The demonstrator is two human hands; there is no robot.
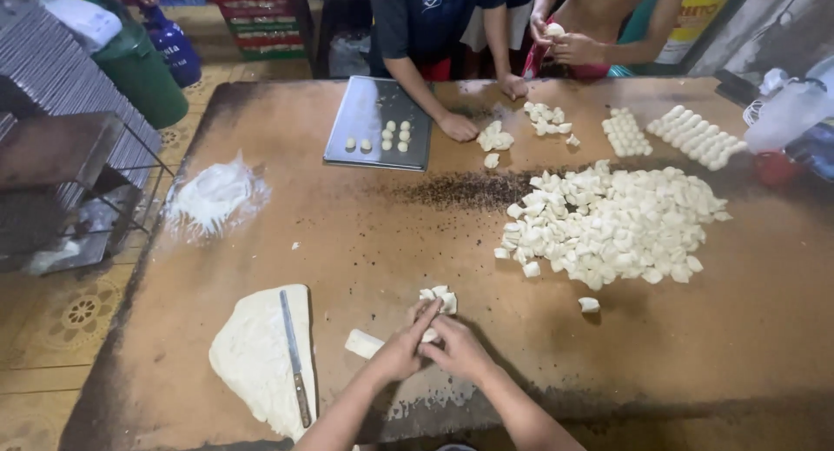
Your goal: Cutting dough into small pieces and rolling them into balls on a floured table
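Both hands, left hand [401,351] & right hand [459,348], closed on small dough piece [429,335] nr table's [365,242] front edge; prob. soft, light, tacky, pinch gently at sides.

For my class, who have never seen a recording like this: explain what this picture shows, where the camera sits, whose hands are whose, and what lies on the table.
There is one picture, taken by a camera worn on a person's head, looking down at a brown work table. The two arms coming in from the bottom edge belong to that person. Their left hand and right hand are pressed together over a small dough piece; a few cut pieces lie just beyond the fingers, and another lump lies beside the left hand.

To the left lies a flat sheet of dough with a long knife resting on it. Further off are a pile of flour, a big heap of cut dough pieces and a metal tray with small dough balls.

The hands at the far edge belong to other people.
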